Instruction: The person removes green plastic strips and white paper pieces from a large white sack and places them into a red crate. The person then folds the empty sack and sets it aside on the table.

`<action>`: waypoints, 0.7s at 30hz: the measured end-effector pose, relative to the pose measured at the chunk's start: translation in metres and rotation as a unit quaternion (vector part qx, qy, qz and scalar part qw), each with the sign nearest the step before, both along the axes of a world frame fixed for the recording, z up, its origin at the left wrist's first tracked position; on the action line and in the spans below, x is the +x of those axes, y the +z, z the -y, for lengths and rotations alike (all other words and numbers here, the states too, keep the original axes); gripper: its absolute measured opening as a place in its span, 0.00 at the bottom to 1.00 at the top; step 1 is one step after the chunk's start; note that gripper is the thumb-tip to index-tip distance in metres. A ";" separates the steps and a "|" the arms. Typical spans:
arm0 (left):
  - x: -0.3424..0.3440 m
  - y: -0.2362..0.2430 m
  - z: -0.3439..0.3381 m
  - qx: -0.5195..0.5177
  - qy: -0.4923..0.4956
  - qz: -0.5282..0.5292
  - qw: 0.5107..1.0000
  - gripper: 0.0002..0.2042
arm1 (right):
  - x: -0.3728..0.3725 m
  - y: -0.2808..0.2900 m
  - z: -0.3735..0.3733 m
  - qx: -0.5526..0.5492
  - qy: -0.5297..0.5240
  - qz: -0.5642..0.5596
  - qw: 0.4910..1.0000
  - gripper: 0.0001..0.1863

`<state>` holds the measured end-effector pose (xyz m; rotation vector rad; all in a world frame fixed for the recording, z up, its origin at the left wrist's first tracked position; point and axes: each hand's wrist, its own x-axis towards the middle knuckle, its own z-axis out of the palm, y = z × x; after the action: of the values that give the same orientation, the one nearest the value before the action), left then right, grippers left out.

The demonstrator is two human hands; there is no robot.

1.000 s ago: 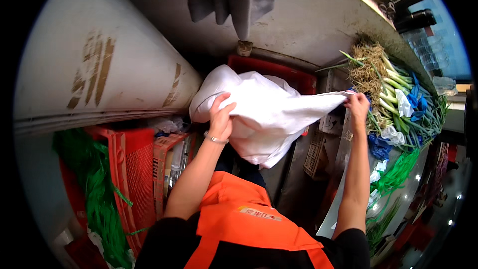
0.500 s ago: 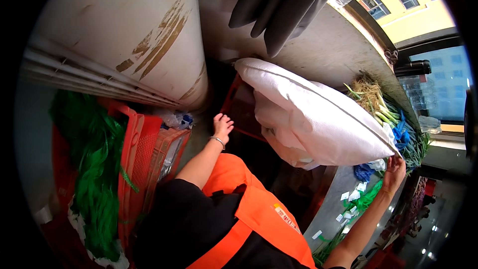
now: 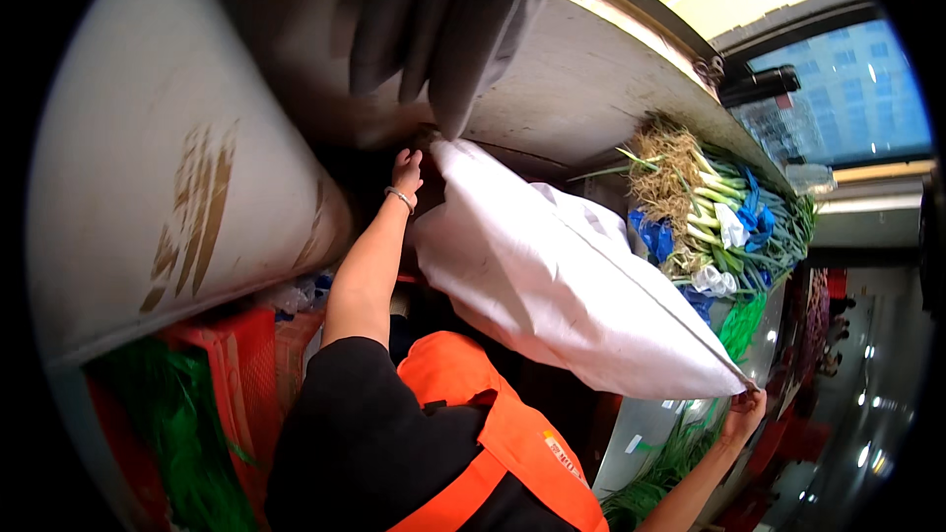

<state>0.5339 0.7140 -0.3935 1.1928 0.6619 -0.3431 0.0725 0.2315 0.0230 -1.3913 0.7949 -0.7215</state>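
Note:
A large white woven sack stretches slantwise across the middle, bulging, with a dark seam along its side. At its lower right corner, my right hand pinches the fabric between closed fingers. My left hand, a bracelet at its wrist, reaches up beside the sack's upper left end. Its fingers are apart and hold nothing; whether they touch the fabric I cannot tell.
Bundled leeks with blue and white wrappings lie behind the sack, on the right. Red crates and green plastic strands are at lower left. A pale column rises on the left; dark cloth hangs above.
My left hand has moved up to the sack's upper left end. The sack has swung lower with my right hand still holding its corner, showing more leeks. The head view has shifted.

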 end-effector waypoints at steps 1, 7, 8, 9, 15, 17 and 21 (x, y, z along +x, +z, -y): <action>0.006 -0.011 0.008 0.002 -0.018 0.015 1.000 0.26 | -0.010 -0.005 -0.001 0.008 -0.011 0.002 1.000 0.02; -0.006 -0.095 0.056 0.066 -0.050 -0.054 0.995 0.31 | -0.024 -0.012 -0.030 0.008 0.013 0.001 1.000 0.04; -0.018 -0.096 0.057 0.092 -0.078 -0.075 0.990 0.33 | -0.022 -0.011 -0.036 0.011 0.035 0.010 0.999 0.04; -0.030 -0.071 0.057 0.119 -0.114 -0.094 0.982 0.34 | -0.023 -0.010 -0.045 0.014 0.049 0.020 0.999 0.04; -0.049 -0.153 0.046 0.167 -0.180 -0.099 0.964 0.47 | -0.001 0.010 -0.059 -0.061 0.094 -0.054 0.992 0.11; -0.043 -0.080 0.049 0.070 -0.226 -0.137 0.962 0.49 | -0.020 0.010 -0.060 -0.054 0.062 -0.056 0.995 0.11; -0.036 -0.077 0.029 -0.144 -0.138 -0.094 0.975 0.50 | -0.042 0.011 -0.049 -0.039 0.032 -0.049 0.998 0.09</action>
<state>0.4979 0.6853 -0.4709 0.9797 0.5848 -0.7679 0.0307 0.2804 0.0336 -1.5242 0.8024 -0.6443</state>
